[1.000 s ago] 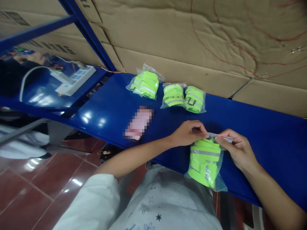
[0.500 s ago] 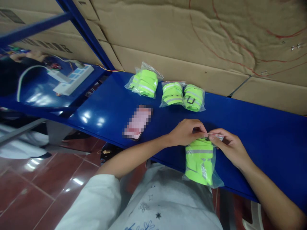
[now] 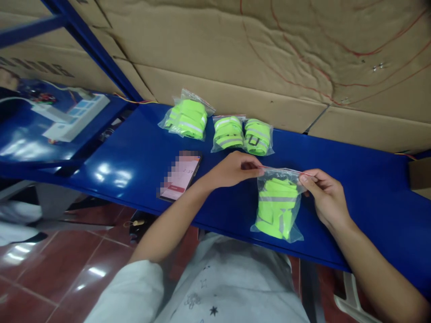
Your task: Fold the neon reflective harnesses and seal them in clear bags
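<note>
A clear zip bag [image 3: 278, 211] hangs upright at the front of the blue table, with a folded neon-yellow reflective strap bundle [image 3: 278, 195] inside it. My left hand [image 3: 237, 169] pinches the left end of the bag's red-edged top. At the right end of the same top edge, my right hand [image 3: 325, 190] grips with thumb and fingers. The edge is stretched nearly straight between both hands. Further back lie more bagged yellow bundles: one group [image 3: 189, 117] at the left, then one [image 3: 229, 132] in the middle and one with a black buckle [image 3: 258, 137].
A phone [image 3: 180, 175] lies on the blue table [image 3: 363, 179] left of my left arm. Cardboard [image 3: 208, 54] lines the back. At the left are a blue post, a white power strip [image 3: 77, 117] and part of another person's hand [image 3: 9, 80].
My hands have moved apart along the bag's top, pulling it from bunched to stretched. The bag has shifted slightly up. The view has turned a little to the right.
</note>
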`<action>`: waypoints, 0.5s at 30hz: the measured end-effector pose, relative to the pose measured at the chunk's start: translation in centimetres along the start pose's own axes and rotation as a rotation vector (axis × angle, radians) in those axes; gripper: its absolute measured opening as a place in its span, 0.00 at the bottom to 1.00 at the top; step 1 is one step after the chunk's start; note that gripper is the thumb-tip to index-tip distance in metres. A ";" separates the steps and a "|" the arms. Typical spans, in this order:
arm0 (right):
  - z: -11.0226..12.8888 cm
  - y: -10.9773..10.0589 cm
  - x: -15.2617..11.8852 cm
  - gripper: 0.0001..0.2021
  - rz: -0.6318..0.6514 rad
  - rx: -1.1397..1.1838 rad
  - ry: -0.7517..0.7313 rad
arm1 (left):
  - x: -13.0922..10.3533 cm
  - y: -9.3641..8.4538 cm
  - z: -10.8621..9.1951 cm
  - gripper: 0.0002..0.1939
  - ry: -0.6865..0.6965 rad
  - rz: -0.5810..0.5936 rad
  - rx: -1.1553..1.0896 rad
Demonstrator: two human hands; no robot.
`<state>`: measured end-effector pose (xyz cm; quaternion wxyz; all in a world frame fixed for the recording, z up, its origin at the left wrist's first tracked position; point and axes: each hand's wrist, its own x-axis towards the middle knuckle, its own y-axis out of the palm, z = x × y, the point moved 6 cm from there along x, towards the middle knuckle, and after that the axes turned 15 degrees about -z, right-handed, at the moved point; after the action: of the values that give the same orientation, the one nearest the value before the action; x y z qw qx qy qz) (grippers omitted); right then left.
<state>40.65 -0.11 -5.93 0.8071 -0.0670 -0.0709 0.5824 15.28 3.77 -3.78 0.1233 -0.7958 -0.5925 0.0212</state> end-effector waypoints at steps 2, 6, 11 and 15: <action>0.2 0.0 0.2 0.14 -0.014 0.023 0.008 | 0.2 -0.4 0.2 0.14 -0.022 -0.057 -0.036; 0.6 -0.1 0.1 0.13 -0.021 0.022 0.000 | 0.3 -0.2 0.1 0.14 -0.011 -0.137 -0.067; 0.6 -0.2 0.1 0.13 -0.035 0.030 0.005 | 0.1 0.2 -0.4 0.13 0.025 -0.190 -0.095; 0.2 0.3 0.0 0.14 0.031 0.038 0.068 | 0.0 0.4 -0.5 0.13 0.029 -0.219 -0.123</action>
<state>40.36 0.01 -5.77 0.8009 -0.0724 -0.0311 0.5935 15.76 3.55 -3.40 0.0843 -0.7325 -0.6744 -0.0406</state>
